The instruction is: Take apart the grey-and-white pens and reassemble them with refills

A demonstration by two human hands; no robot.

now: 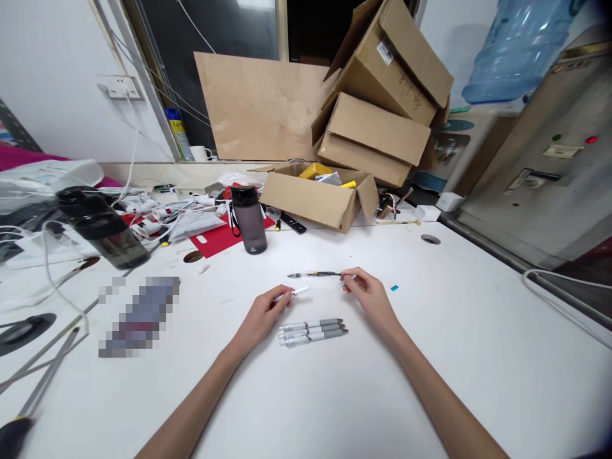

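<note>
While your left hand (265, 312) pinches a white pen piece (297, 292) between its fingertips, your right hand (370, 296) grips one end of a thin pen refill (313, 275). Three grey-grip pens (313, 332) lie just nearer you than your fingers, between both hands.

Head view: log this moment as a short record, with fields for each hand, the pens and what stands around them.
left: the left hand pinches a white pen piece just above the table
right: the right hand pinches one end of a thin dark refill, held level
between hands: three pens lie side by side, grey grips to the right
surface: white table
behind: dark bottle upright; open cardboard box with yellow items inside
</note>
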